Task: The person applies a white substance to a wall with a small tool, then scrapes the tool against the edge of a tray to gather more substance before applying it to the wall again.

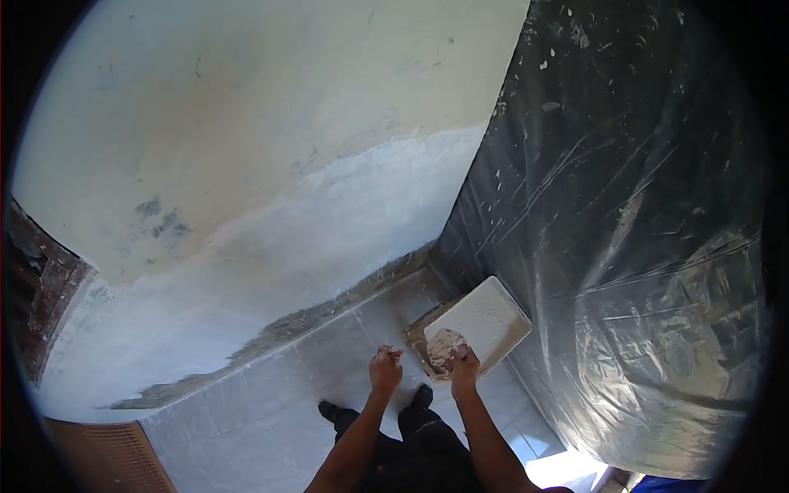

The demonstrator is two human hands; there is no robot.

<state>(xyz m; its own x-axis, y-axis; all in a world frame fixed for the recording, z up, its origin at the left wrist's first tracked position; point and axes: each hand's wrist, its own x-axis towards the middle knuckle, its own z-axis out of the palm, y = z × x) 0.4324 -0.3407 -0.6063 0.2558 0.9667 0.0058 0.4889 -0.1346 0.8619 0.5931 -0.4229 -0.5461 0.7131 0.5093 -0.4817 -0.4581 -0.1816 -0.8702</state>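
Note:
My right hand (pixel 464 363) is closed at the near edge of a pale, lumpy plaster-covered piece (pixel 445 347), probably a flat blade; its shape is hidden under the plaster. This piece is over the left end of a rectangular tray (pixel 515 335) that holds smooth whitish plaster (pixel 477 316). Left of the tray, my left hand (pixel 385 369) is raised with its fingers curled together. Something small and dark shows at its fingertips, too small to name. Both forearms reach forward over the floor.
Ahead stands a wall (pixel 271 107), whitish and freshly coated low down, with a rough strip at its foot. Dark plastic sheeting (pixel 608 205) hangs at the right. Grey tiles (pixel 329 353) cover the floor around my shoes (pixel 422 396). A brown ribbed panel (pixel 111 456) lies lower left.

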